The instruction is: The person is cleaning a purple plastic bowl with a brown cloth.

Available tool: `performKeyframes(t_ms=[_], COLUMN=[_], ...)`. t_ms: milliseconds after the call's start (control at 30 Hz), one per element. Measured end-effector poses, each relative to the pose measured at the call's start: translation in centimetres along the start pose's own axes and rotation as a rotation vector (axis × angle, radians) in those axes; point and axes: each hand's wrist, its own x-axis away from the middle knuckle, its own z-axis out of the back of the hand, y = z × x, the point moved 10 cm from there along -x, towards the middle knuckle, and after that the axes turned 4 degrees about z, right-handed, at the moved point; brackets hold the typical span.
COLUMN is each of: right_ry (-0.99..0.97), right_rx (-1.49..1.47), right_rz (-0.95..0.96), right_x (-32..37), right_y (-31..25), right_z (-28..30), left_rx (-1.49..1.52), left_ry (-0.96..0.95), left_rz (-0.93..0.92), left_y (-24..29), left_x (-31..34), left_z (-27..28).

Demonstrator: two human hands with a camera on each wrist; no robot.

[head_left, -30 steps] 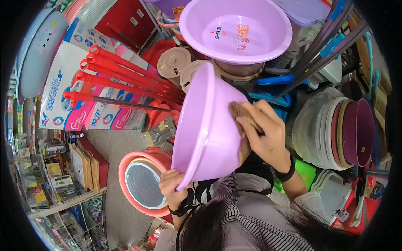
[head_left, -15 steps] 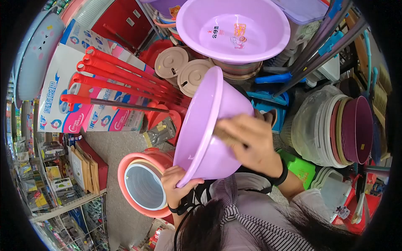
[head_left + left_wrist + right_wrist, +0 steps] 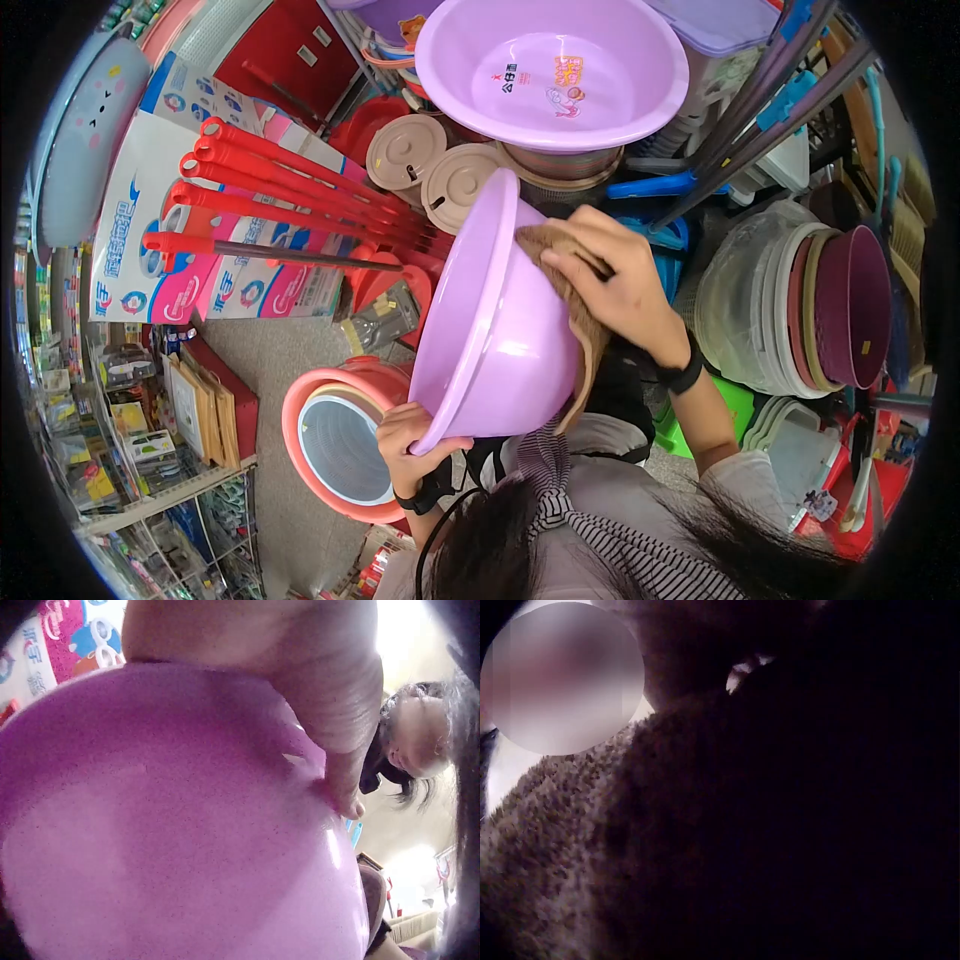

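Observation:
A glossy light-purple plastic basin (image 3: 505, 345) is held up on its side in front of the chest, its opening facing left in the head view. My left hand (image 3: 408, 440) grips the basin's lower rim, thumb on the outside; in the left wrist view the hand (image 3: 322, 682) lies over the rim of the purple basin (image 3: 165, 817). With my right hand (image 3: 620, 280) I hold a brown cloth (image 3: 585, 340) against the basin's outer wall, and part of the cloth hangs down along it. Fuzzy brown cloth (image 3: 562, 847) fills much of the dark right wrist view.
A larger purple basin (image 3: 560, 85) sits on a stack ahead. Red mop handles (image 3: 290, 210) lean by printed boxes (image 3: 150, 230) at left. Nested buckets (image 3: 345, 445) stand low left, stacked tubs (image 3: 790, 300) at right. Dark poles (image 3: 770, 120) slant in at upper right.
My right hand swept left across the basin's outer wall, blurred, then moved back up and right with the cloth, which now hangs lower. The left hand keeps its grip on the rim.

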Motion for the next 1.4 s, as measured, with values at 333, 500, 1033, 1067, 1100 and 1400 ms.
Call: performKeyframes(t_ms=[333, 500, 1033, 1067, 1100, 1400], right_ry=[-0.024, -0.103, 0.051, 0.031, 0.055, -0.025], right_rx=[-0.112, 0.155, -0.084, -0.045, -0.036, 0.071], right_rz=[-0.163, 0.117, -0.169, -0.103, 0.007, 0.410], right_x=[-1.8, 0.7, -0.4, -0.3, 0.5, 4.8], right_y=[5.6, -2.9, 3.4, 1.8, 0.6, -5.0], right_z=[-1.6, -2.1, 0.1, -0.2, -0.8, -2.1], left_rx=[0.033, -0.040, -0.035, 0.001, 0.037, 0.089], left_ry=[0.050, 0.090, 0.040, 0.066, 0.092, 0.068], left_rz=[0.051, 0.195, 0.174, 0.231, 0.288, 0.247], left_y=[-0.1, -0.2, 0.1, -1.2, -2.2, -2.8], left_x=[-0.1, 0.7, 0.1, 0.7, 1.2, 1.0], left_z=[0.8, 0.4, -0.3, 0.7, 1.4, 2.0])
